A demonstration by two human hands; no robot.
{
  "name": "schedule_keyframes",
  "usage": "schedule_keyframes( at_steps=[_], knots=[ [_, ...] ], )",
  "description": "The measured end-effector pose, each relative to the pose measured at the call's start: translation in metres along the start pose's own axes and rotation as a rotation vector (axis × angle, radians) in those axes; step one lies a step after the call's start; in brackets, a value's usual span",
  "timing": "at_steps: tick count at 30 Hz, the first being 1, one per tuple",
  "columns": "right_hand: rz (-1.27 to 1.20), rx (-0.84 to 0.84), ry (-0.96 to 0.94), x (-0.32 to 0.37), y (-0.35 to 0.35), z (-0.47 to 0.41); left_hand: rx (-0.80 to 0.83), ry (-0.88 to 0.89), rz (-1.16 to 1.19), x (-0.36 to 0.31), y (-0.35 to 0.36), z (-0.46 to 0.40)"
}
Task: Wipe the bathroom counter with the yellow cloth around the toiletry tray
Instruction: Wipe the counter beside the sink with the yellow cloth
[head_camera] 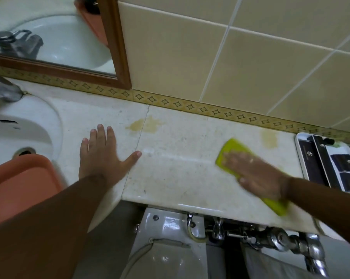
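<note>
A yellow cloth [233, 151] lies flat on the pale marble counter [180, 168], right of the middle. My right hand [256, 176] presses down on it with the palm, fingers spread toward the left. Part of the cloth sticks out behind my wrist at the counter's front edge. The white toiletry tray [299, 158] with dark boxes sits at the far right, a short way from the cloth. My left hand [101, 156] rests flat on the counter left of a seam, fingers apart and holding nothing.
A white sink [19, 125] with a chrome tap [1, 89] is at the left, and an orange plastic tub [21, 178] sits in front of it. Yellowish stains [144, 125] mark the counter. A wood-framed mirror [117, 47] hangs above. Below the edge are a toilet [170, 248] and chrome pipes [280, 240].
</note>
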State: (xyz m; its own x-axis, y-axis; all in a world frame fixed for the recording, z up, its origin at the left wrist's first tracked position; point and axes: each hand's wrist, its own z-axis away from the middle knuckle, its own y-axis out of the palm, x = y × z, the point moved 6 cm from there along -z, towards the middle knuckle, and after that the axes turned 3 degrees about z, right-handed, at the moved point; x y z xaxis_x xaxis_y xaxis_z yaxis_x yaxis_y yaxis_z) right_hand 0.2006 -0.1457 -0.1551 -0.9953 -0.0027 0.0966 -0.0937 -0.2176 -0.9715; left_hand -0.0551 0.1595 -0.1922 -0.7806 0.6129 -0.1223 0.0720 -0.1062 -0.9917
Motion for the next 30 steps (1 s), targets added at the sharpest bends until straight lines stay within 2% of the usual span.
schedule_keyframes(
  at_steps=[2, 4, 6, 7, 9, 10, 14, 18, 21, 23, 26, 28, 30],
  knots=[
    [-0.019, -0.043, 0.243, -0.023, -0.008, -0.023, -0.003, -0.001, -0.001, 0.001, 0.001, -0.001],
    [0.003, -0.098, 0.293, 0.015, -0.004, -0.062, -0.009, -0.002, -0.002, 0.0, 0.002, -0.001],
    [0.018, -0.105, 0.048, 0.086, 0.011, -0.084, -0.008, -0.009, -0.006, 0.0, 0.001, 0.0],
    [0.029, -0.037, -0.124, 0.118, 0.021, -0.08, -0.006, -0.01, -0.005, 0.0, 0.002, 0.0],
    [0.018, 0.069, -0.348, 0.129, 0.02, -0.06, 0.0, -0.005, -0.004, 0.0, 0.001, 0.001],
    [0.031, 0.075, -0.357, 0.112, 0.015, -0.055, 0.004, -0.002, 0.0, 0.0, 0.002, 0.0],
    [0.003, 0.023, 0.064, 0.002, -0.014, -0.055, -0.011, -0.007, -0.014, 0.002, 0.003, -0.001],
    [-0.009, -0.087, 0.314, -0.006, -0.01, -0.061, -0.014, -0.005, -0.003, 0.001, 0.004, -0.001],
    [0.025, -0.034, 0.286, 0.021, 0.01, -0.043, -0.008, -0.004, 0.007, 0.002, 0.003, -0.001],
    [-0.057, 0.027, 0.172, 0.023, 0.01, -0.028, -0.005, -0.003, 0.01, 0.002, 0.003, 0.0],
    [-0.194, 0.013, 0.11, 0.006, 0.0, -0.02, -0.011, 0.001, 0.008, 0.002, 0.003, 0.0],
    [-0.172, -0.064, 0.194, -0.009, -0.002, -0.03, -0.015, -0.004, 0.004, 0.002, 0.003, -0.001],
    [-0.125, -0.151, 0.361, -0.022, -0.009, -0.06, -0.016, -0.004, 0.001, 0.001, 0.003, -0.002]
  ],
)
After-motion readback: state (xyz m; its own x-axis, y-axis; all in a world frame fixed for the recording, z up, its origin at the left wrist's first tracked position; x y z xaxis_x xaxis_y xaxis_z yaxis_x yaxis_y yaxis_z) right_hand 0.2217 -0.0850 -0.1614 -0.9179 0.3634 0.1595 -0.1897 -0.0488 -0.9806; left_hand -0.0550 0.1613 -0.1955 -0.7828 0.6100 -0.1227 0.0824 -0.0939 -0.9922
